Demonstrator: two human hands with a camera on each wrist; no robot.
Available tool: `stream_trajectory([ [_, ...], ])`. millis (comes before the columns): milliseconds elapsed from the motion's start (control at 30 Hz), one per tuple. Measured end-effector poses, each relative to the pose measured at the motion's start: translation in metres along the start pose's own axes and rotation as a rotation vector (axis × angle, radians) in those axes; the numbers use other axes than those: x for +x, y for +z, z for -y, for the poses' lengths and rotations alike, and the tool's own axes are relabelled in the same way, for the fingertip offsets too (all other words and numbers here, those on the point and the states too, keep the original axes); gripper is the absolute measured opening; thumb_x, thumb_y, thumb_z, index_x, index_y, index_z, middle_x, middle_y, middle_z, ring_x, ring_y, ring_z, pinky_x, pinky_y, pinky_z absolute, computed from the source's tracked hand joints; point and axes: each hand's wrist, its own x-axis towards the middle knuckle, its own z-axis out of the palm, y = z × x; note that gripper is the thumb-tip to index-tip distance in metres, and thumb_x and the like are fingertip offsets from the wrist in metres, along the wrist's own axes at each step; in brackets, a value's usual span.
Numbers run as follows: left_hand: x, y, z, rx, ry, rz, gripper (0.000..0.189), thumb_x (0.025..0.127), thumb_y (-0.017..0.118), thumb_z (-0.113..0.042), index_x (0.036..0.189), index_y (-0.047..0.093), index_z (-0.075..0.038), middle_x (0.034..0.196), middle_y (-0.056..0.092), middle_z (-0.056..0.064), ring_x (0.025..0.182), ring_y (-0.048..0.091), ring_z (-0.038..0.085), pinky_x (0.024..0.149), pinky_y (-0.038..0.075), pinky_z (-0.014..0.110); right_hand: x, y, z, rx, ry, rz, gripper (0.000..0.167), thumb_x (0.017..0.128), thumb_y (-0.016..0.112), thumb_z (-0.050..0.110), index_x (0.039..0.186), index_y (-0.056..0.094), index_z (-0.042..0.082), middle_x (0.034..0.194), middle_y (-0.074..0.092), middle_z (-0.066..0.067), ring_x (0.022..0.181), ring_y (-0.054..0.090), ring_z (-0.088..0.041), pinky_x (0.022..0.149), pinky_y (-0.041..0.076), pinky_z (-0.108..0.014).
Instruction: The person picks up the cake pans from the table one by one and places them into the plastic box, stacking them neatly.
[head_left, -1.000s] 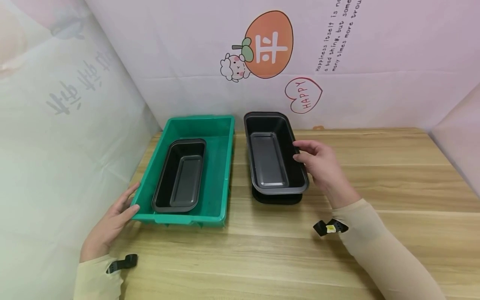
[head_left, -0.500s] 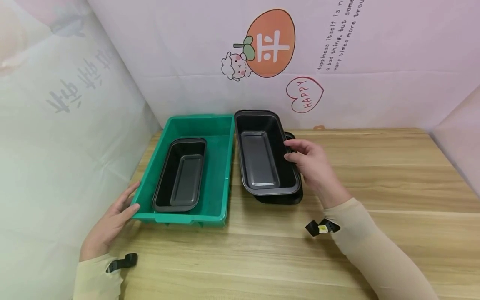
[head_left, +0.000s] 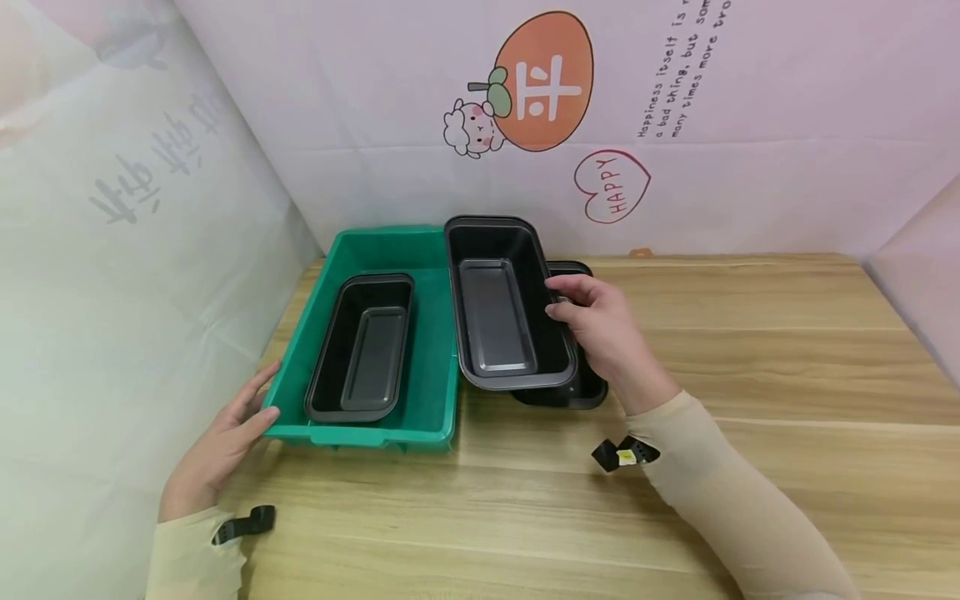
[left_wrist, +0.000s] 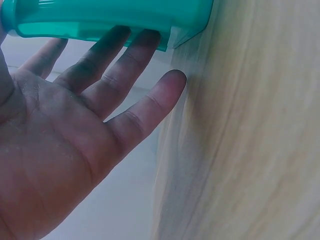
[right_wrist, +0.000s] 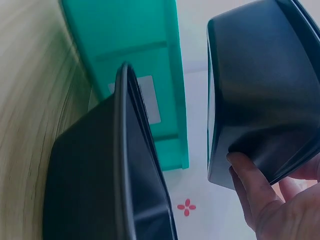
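Observation:
My right hand (head_left: 611, 333) pinches the right long rim of a dark loaf pan (head_left: 495, 317), fingertips over the edge. In the right wrist view, fingers press the outer wall of this raised pan (right_wrist: 265, 90). The pan overlaps the right rim of the green plastic tray (head_left: 431, 358) in the head view. Another dark loaf pan (head_left: 375, 358) lies inside the tray, on its left side. My left hand (head_left: 213, 458) rests at the tray's near left corner. Its fingers (left_wrist: 120, 80) are extended against the tray's outer wall in the left wrist view.
A further dark loaf pan (head_left: 581, 393) stands on the wooden table (head_left: 525, 517), partly hidden under the held one. Its rim rises close in the right wrist view. White printed sheets (head_left: 360, 100) form walls behind the table and at the left.
My right hand has carried the loaf pan leftward from above the pan on the table to the tray's right rim, uncovering more of the lower pan. My left hand stays at the tray.

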Motion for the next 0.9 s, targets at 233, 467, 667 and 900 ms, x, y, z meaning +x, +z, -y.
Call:
stream_trajectory([
  [233, 0.001, 0.0, 0.001, 0.011, 0.011, 0.002, 0.062, 0.107, 0.044, -0.021, 0.159, 0.011, -0.031, 0.161, 0.005, 0.023, 0.142, 0.008, 0.049, 0.087, 0.032, 0.007, -0.001, 0.014, 0.001, 0.033, -0.003, 0.027, 0.035, 0.089, 0.062, -0.007, 0.124, 0.061, -0.004, 0.115, 0.055, -0.011, 0.092, 0.057, -0.019, 0.073, 0.054, -0.026],
  [467, 0.003, 0.0, -0.001, -0.003, 0.018, 0.016, 0.062, 0.107, 0.044, -0.021, 0.159, 0.012, -0.031, 0.161, 0.006, 0.022, 0.143, 0.008, 0.049, 0.088, 0.033, 0.008, -0.005, 0.027, -0.002, 0.028, -0.001, 0.033, 0.034, 0.089, 0.062, -0.007, 0.122, 0.063, -0.002, 0.12, 0.055, -0.011, 0.097, 0.053, -0.021, 0.073, 0.052, -0.024],
  [667, 0.004, -0.001, 0.001, 0.007, 0.037, 0.017, 0.062, 0.107, 0.043, -0.02, 0.16, 0.011, -0.028, 0.162, 0.004, 0.02, 0.143, 0.006, 0.049, 0.089, 0.031, 0.007, -0.006, 0.036, -0.006, 0.008, -0.015, 0.032, 0.033, 0.089, 0.062, -0.006, 0.122, 0.063, -0.003, 0.12, 0.055, -0.01, 0.099, 0.05, -0.021, 0.07, 0.047, -0.023],
  [900, 0.001, -0.002, 0.002, 0.016, 0.036, 0.007, 0.062, 0.107, 0.042, -0.019, 0.159, 0.011, -0.03, 0.162, 0.003, 0.021, 0.142, 0.006, 0.05, 0.088, 0.032, 0.007, -0.004, 0.058, -0.005, 0.006, -0.043, 0.03, 0.031, 0.09, 0.063, -0.005, 0.12, 0.064, -0.002, 0.113, 0.055, -0.011, 0.092, 0.047, -0.022, 0.062, 0.041, -0.023],
])
